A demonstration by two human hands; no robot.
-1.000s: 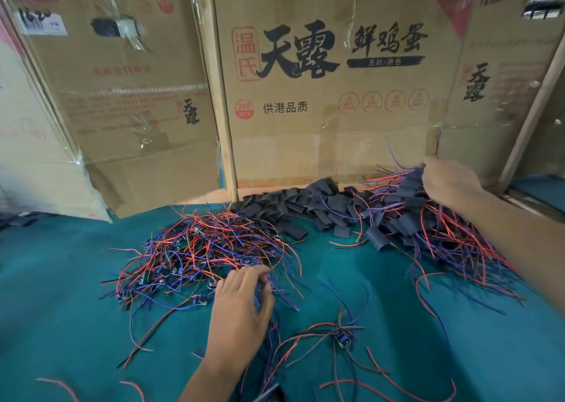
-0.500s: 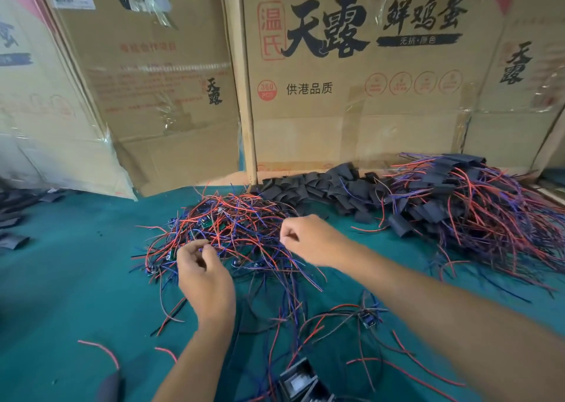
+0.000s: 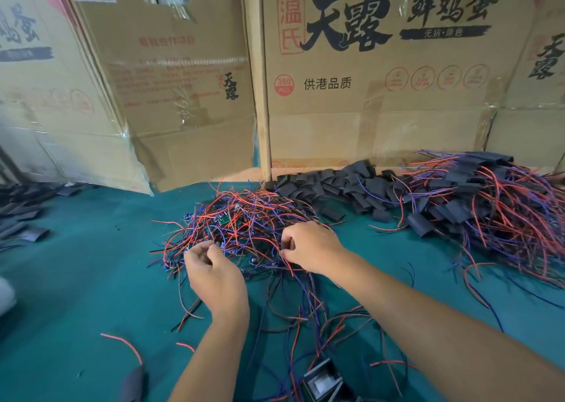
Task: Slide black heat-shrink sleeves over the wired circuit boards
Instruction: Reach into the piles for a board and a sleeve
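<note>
My right hand point(image 3: 308, 245) now reaches the wired-board tangle point(image 3: 244, 221), pinching wires; left hand point(image 3: 214, 273) curls, its grip hidden from me.

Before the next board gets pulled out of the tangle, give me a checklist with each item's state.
1. Left hand grip on a wire: ok, fingertips pinch at the near edge of the tangled heap of red and blue wired boards.
2. Right hand in the heap: ok; grip cannot tell.
3. One board singled out: cannot tell.
4. Loose flat black heat-shrink sleeves stocked: ok, piled behind the heap.
5. Sleeve in hand: not ok.
6. Pile of sleeved boards kept apart: ok, far right.
</note>
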